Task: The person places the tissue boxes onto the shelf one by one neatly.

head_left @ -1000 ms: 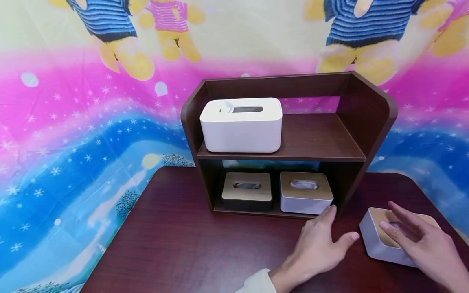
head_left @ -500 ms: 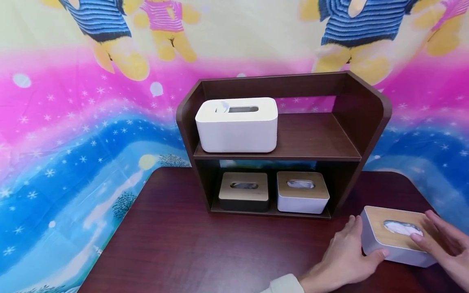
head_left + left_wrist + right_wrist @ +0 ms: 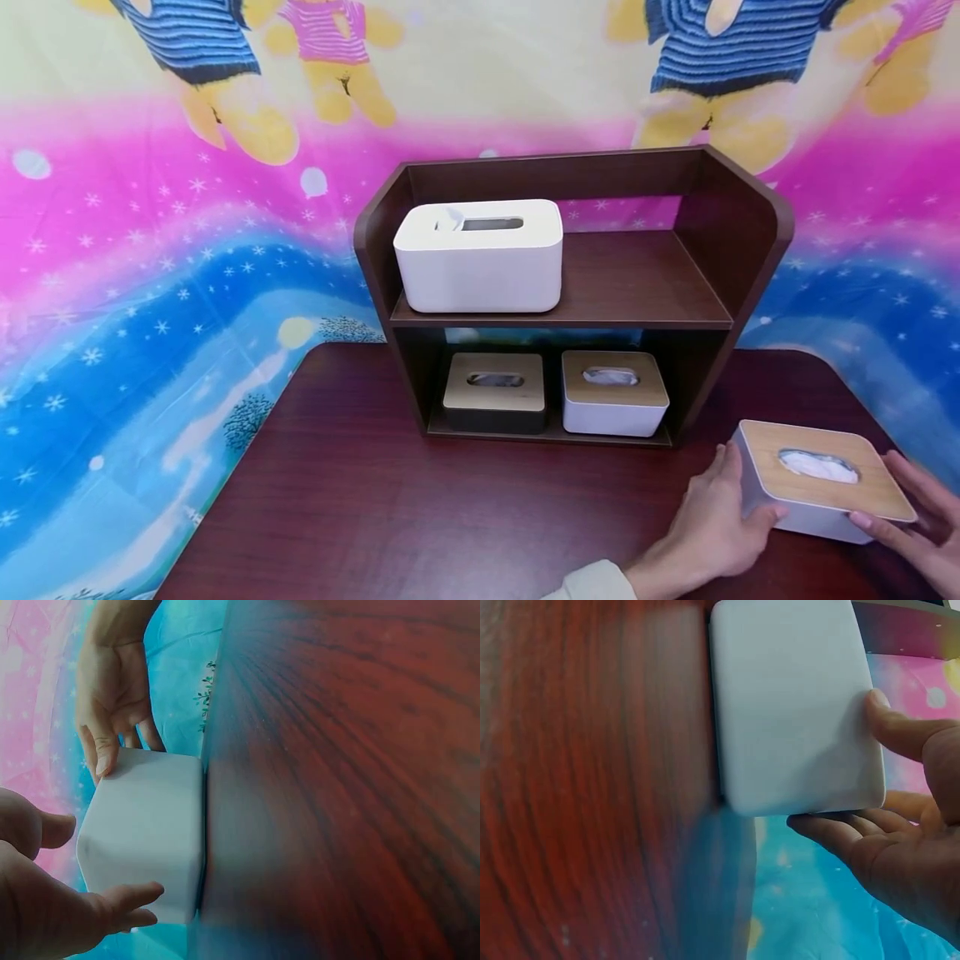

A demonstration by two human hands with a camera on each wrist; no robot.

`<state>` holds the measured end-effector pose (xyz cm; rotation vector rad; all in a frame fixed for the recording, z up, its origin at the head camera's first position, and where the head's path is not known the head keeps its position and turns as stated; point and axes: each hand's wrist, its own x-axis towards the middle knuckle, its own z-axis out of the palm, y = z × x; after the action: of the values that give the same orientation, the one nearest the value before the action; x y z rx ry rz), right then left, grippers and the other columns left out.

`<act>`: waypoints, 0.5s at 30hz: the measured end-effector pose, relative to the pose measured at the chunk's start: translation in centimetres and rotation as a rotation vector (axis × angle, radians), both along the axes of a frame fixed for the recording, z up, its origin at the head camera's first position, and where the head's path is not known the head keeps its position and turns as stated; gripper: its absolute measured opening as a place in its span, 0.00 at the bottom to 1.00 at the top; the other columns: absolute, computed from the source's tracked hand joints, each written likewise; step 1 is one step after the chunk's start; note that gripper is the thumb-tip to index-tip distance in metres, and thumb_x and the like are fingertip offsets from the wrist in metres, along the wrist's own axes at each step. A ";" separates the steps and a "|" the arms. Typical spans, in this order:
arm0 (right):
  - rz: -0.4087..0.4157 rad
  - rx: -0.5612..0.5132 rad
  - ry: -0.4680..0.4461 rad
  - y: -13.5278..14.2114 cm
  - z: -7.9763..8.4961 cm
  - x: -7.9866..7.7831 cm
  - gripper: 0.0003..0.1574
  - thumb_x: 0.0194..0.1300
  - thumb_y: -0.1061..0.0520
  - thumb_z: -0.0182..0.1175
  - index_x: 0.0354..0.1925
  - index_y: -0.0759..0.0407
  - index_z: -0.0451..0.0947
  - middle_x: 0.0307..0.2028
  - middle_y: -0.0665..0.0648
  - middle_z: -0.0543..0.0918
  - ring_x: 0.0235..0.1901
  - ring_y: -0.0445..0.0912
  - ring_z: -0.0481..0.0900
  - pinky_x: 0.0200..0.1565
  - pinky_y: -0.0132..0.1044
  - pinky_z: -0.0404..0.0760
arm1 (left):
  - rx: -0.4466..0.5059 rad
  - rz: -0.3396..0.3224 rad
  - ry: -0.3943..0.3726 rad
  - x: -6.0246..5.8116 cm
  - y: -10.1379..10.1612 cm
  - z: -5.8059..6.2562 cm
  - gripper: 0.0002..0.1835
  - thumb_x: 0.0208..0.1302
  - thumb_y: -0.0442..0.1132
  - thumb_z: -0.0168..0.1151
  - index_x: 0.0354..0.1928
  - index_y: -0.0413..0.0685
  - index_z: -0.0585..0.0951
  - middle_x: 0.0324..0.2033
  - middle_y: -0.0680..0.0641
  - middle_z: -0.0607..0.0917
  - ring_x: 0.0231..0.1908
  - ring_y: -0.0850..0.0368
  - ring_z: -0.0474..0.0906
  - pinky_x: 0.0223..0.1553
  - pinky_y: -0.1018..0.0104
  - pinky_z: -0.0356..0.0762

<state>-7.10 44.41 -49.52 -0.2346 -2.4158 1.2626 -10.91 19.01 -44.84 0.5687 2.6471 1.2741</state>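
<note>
On the table at the right of the head view, a white tissue box (image 3: 817, 483) with a wood-look lid stands between the two hands. The left hand (image 3: 708, 521) touches its left end, fingers fairly straight and thumb near the lower front. The right hand (image 3: 907, 817) grips the other end, thumb at the front edge by the lid and fingers behind the corner. White tissue shows in the lid's slot. In the left wrist view the box's plain white side (image 3: 146, 825) faces the camera, and the left fingers (image 3: 135, 900) overlap it.
A dark brown two-level shelf (image 3: 630, 325) stands on the reddish-brown table (image 3: 360, 517). Its upper level bears a long white tissue box (image 3: 480, 275). Below sit a black tissue box (image 3: 495, 417) and another white one (image 3: 615, 417), both wood-lidded. A printed cloth (image 3: 150, 333) hangs behind.
The left hand has moved right from before the shelf to the box's left end. The right hand has shifted from over the lid to the right end, uncovering the slot.
</note>
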 end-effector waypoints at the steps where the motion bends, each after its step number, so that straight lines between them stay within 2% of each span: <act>1: -0.015 0.000 -0.013 0.0 0.0 0.0 0.59 0.72 0.71 0.65 0.87 0.55 0.42 0.79 0.29 0.49 0.59 0.08 0.58 0.44 0.03 0.65 | -0.003 0.007 0.007 0.0 0.1 0.0 0.41 0.73 0.58 0.68 0.83 0.57 0.65 0.78 0.55 0.72 0.70 0.62 0.76 0.65 0.69 0.81; 2: -0.031 0.001 -0.019 0.0 0.0 0.0 0.58 0.72 0.70 0.65 0.87 0.57 0.43 0.80 0.33 0.49 0.53 0.05 0.59 0.41 0.03 0.65 | -0.005 0.013 0.017 0.1 0.1 0.0 0.41 0.74 0.58 0.68 0.82 0.56 0.66 0.78 0.55 0.72 0.70 0.63 0.76 0.64 0.71 0.80; 5: -0.049 0.026 -0.090 0.0 0.2 0.1 0.53 0.76 0.67 0.62 0.85 0.67 0.43 0.85 0.59 0.45 0.45 0.03 0.55 0.38 0.03 0.66 | -0.011 0.025 0.050 0.2 0.2 -0.1 0.38 0.75 0.57 0.67 0.81 0.54 0.68 0.73 0.57 0.78 0.66 0.68 0.78 0.61 0.76 0.80; 8: -0.044 0.059 -0.150 0.0 0.6 0.0 0.48 0.79 0.65 0.60 0.81 0.79 0.43 0.76 0.87 0.48 0.40 0.03 0.54 0.34 0.04 0.67 | -0.020 0.021 0.103 0.3 0.1 -0.2 0.32 0.76 0.56 0.65 0.77 0.54 0.73 0.64 0.60 0.86 0.58 0.73 0.82 0.52 0.81 0.80; 10: -0.028 0.064 -0.175 0.0 0.7 -0.1 0.47 0.79 0.66 0.59 0.78 0.85 0.44 0.69 0.94 0.52 0.40 0.03 0.60 0.32 0.06 0.70 | -0.034 0.024 0.149 0.4 0.1 -0.3 0.24 0.76 0.55 0.65 0.69 0.58 0.78 0.52 0.63 0.90 0.48 0.74 0.84 0.42 0.81 0.80; 11: -0.024 0.055 -0.178 0.1 0.8 -0.2 0.46 0.78 0.66 0.60 0.77 0.87 0.45 0.65 0.93 0.64 0.39 0.04 0.63 0.31 0.07 0.72 | -0.042 0.026 0.173 0.4 0.1 -0.3 0.20 0.76 0.55 0.65 0.65 0.60 0.80 0.46 0.64 0.91 0.44 0.75 0.84 0.38 0.81 0.79; 12: -0.018 0.039 -0.174 0.3 0.8 -0.2 0.45 0.78 0.67 0.60 0.76 0.89 0.46 0.59 0.86 0.78 0.35 0.04 0.66 0.30 0.09 0.74 | -0.054 0.030 0.196 0.4 0.1 -0.3 0.17 0.76 0.55 0.65 0.61 0.62 0.80 0.41 0.64 0.90 0.40 0.75 0.84 0.34 0.80 0.78; 13: -0.017 0.029 -0.171 0.4 0.7 -0.2 0.45 0.77 0.67 0.61 0.75 0.90 0.47 0.54 0.74 0.89 0.33 0.05 0.67 0.29 0.11 0.75 | -0.063 0.036 0.212 0.4 0.1 -0.3 0.13 0.76 0.55 0.66 0.57 0.64 0.80 0.36 0.65 0.89 0.36 0.74 0.83 0.30 0.79 0.76; 14: -0.008 0.014 -0.162 0.5 0.6 -0.1 0.44 0.77 0.68 0.61 0.73 0.92 0.48 0.46 0.59 0.94 0.31 0.05 0.66 0.28 0.12 0.76 | -0.072 0.042 0.221 0.4 0.1 -0.2 0.11 0.76 0.55 0.66 0.53 0.65 0.81 0.34 0.64 0.89 0.33 0.74 0.82 0.28 0.78 0.74; 15: -0.003 0.012 -0.153 0.7 0.5 -0.1 0.43 0.77 0.68 0.61 0.73 0.93 0.49 0.40 0.42 0.93 0.31 0.06 0.67 0.28 0.12 0.77 | -0.082 0.050 0.227 0.4 0.1 -0.2 0.09 0.76 0.55 0.66 0.51 0.66 0.81 0.32 0.64 0.88 0.31 0.73 0.81 0.26 0.77 0.73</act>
<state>-7.18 45.06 -49.00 -0.3426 -2.5497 1.2706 -10.47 19.15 -45.05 0.6756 2.8996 1.1698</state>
